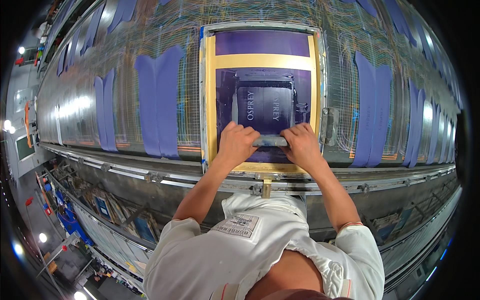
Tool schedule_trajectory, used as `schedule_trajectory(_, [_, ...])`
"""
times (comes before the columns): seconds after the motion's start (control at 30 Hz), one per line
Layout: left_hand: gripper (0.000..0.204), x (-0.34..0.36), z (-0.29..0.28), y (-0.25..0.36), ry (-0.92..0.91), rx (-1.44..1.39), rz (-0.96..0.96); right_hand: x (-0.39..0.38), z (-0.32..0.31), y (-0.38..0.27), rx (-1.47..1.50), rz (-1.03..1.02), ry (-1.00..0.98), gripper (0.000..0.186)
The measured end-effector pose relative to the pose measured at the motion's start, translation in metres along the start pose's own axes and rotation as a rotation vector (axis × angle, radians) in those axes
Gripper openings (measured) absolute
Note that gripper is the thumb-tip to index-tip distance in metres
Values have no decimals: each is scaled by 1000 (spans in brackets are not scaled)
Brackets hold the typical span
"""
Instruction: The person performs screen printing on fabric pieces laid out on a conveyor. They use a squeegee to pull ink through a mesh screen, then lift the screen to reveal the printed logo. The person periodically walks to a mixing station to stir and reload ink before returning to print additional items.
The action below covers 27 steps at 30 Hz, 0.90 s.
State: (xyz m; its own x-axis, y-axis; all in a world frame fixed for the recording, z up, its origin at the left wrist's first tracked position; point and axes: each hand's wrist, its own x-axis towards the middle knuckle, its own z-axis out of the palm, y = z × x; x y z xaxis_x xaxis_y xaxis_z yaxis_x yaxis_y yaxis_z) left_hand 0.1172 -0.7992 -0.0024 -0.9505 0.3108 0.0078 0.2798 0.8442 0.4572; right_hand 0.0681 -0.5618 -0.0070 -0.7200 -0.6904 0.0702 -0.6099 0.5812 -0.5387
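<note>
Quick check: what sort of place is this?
Likely a textile screen-printing workshop: a taped screen frame, a squeegee-like bar, and purple fabric pieces laid along a long table.

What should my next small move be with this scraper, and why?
Perhaps slide the scraper away from you, across the lettered patch. Your left hand and right hand grip its ends, it sits toward the near side of the frame, and dark, wet-looking ink lies beside the patch.
</note>
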Motion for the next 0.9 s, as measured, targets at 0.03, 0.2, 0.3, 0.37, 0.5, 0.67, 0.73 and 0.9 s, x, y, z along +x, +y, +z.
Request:
schedule_trajectory(0.03, [26,2,-1,-3,-27,21,18,1,-1,3,-23,27,-49,29])
schedule_trajectory(0.2, [29,91,-25,-48,-14,172,69,80,-31,45,-133,52,-77,28])
schedule_trajectory(0.3, [28,151,-36,-71,93,140,68,137,-51,79,-166,47,-25,27])
schedule_trajectory(0.37, [29,166,-36,-75,49,138,-12,149,-50,86,-65,140,-31,29])
schedule_trajectory(0.5, [28,139,-20,-65,31,105,-26,120,-27,79,-99,154,15,29])
schedule_trajectory(0.67, [34,11,12,-7,-9,51,14,4,-8,12,-67,116,-176,40])
schedule_trajectory(0.73, [36,-9,16,5,77,72,34,-10,-21,13,72,-45,6,50])
schedule_trajectory(0.9, [40,-14,16,11,126,93,41,-21,-22,112,-63,768,532,40])
